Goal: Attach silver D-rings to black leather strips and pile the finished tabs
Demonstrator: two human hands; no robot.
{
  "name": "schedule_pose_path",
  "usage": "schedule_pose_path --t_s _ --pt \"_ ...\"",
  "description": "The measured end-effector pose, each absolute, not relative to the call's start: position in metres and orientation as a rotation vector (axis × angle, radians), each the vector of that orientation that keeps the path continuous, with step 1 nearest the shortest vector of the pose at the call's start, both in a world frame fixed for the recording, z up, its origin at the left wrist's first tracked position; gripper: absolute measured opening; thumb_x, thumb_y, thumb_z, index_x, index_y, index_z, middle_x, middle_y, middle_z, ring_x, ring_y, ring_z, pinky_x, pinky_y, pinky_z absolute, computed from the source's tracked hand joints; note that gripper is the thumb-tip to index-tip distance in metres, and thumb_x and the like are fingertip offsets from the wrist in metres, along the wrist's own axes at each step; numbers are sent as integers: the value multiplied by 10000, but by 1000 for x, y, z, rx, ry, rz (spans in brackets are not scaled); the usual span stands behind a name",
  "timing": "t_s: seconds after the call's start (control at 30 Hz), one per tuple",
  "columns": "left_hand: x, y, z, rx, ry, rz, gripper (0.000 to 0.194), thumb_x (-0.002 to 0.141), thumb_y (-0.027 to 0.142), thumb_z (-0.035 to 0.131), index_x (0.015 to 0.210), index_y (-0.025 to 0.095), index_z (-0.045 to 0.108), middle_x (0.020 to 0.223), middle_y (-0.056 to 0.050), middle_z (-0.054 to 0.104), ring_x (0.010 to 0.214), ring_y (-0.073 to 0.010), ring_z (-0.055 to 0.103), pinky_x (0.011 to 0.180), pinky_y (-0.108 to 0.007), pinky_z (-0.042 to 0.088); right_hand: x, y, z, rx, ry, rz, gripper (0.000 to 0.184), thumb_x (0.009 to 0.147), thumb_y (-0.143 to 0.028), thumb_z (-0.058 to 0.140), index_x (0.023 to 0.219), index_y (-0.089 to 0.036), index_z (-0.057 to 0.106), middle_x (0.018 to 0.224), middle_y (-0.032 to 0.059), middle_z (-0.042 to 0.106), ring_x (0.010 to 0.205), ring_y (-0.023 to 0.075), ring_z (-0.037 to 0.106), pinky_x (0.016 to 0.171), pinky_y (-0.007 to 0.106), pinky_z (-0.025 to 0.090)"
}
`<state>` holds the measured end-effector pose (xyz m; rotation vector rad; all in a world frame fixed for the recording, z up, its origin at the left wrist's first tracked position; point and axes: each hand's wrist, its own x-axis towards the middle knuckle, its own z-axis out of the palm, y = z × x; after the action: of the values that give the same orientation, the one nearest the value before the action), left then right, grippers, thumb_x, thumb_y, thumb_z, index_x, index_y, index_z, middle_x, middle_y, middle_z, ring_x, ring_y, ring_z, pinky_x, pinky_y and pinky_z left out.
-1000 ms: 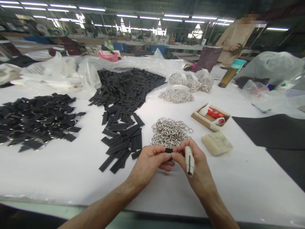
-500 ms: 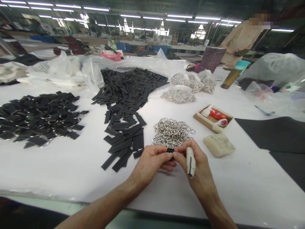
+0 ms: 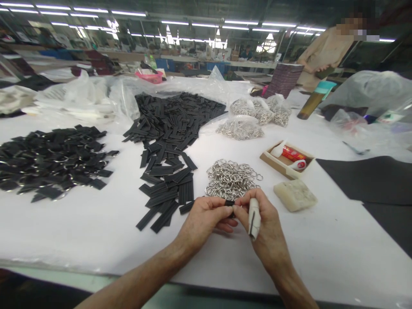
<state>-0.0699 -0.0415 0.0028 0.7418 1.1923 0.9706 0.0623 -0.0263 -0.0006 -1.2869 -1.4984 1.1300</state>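
My left hand (image 3: 207, 214) pinches a short black strap (image 3: 229, 203) between thumb and fingers. My right hand (image 3: 262, 219) grips the other side of the same strap, thumb tip close to the left thumb. Across the right palm lies a white wrapped, handle-like piece (image 3: 254, 219) with a dark slit; what it is I cannot tell. Just beyond my fingers is a heap of silver metal rings (image 3: 231, 178). Loose black straps (image 3: 165, 193) lie left of my left hand, trailing from a larger pile (image 3: 177, 113). Whether a ring sits in the held strap is hidden.
Black straps with rings (image 3: 51, 163) are heaped at the left. Bagged rings (image 3: 241, 128) lie farther back. On the right are a small box (image 3: 289, 171) with a red tube and white spoons, a pale block (image 3: 295, 195), a bottle (image 3: 317, 101) and black sheets (image 3: 370, 178). A person (image 3: 326, 53) stands behind.
The white wrapped piece in my right hand has tilted slightly and shifted a little left. Both hands keep their pinch on the black strap. The view has shifted very slightly.
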Motion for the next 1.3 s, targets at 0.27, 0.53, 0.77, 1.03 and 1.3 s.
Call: schedule_pose_path --t_s 0.27,0.53,0.77,1.03,1.3 --pt "-69 -41 2 772 1200 965 152 737 268 649 701 120 655 715 -84 711 645 -193 684 659 -319 559 63 -26 1 -1287 -1502 1114 95 768 -220 573 755 -210 479 710 -24 558 575 110 459 515 221 390" --pt "-68 -41 3 747 1185 979 149 758 244 638 665 128 628 660 -57 696 604 -162 666 625 -281 553 61 -27 0 -1294 -1496 1135 105 777 -229 576 772 -221 471 743 -20 584 606 123 499 529 232 409" --pt "-71 -41 0 749 1191 1029 148 761 234 628 732 99 680 699 -79 712 628 -162 677 589 -237 550 75 -29 8 -1317 -1477 1076 193 771 -349 632 760 -217 493 697 -17 592 602 127 520 528 228 419" --pt "-71 -39 -3 747 1152 1027 164 768 238 626 722 92 682 732 -73 715 613 -139 674 562 -202 543 139 -27 10 -1428 -1608 877 408 817 -571 495 1034 -227 524 609 -27 557 514 133 451 489 239 376" --pt "-71 -37 0 741 1197 1002 151 751 246 655 711 105 693 722 -59 720 588 -128 659 557 -195 542 154 -19 14 -1630 -1283 405 307 822 -490 502 736 -200 557 581 -24 481 576 142 458 506 237 355"
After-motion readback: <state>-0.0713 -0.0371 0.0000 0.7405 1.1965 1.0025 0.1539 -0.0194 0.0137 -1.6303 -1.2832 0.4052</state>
